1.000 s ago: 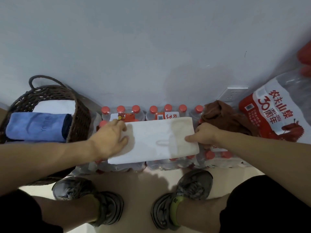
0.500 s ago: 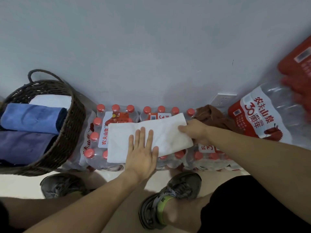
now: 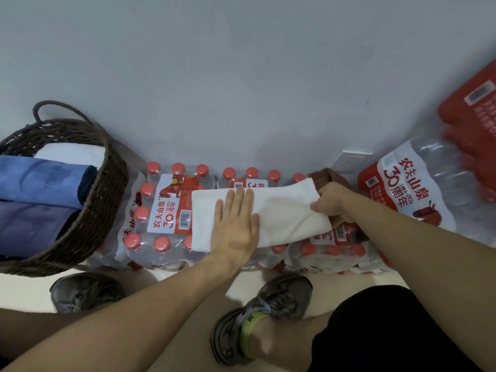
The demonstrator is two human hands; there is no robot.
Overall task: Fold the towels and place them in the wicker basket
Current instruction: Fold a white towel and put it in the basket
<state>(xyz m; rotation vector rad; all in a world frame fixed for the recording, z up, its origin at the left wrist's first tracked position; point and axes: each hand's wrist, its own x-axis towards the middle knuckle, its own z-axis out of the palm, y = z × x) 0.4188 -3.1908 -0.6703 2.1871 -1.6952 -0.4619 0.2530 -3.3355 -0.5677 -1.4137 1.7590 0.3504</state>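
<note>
Head view: my left hand (image 3: 236, 226) presses flat on the white towel (image 3: 284, 213); my right hand (image 3: 332, 202) pinches its right end

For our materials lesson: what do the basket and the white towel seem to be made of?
Wicker basket: dark brown woven strands, probably rattan or wicker, matte; the weave shows. White towel: soft cloth, likely cotton terry or microfibre; it bends where the right hand grips it.

Shrink-wrapped water bottle packs (image 3: 166, 210) w/ red caps, wall outlet (image 3: 349, 161), grey sneakers (image 3: 264, 312), white wall (image 3: 241, 76)
</note>
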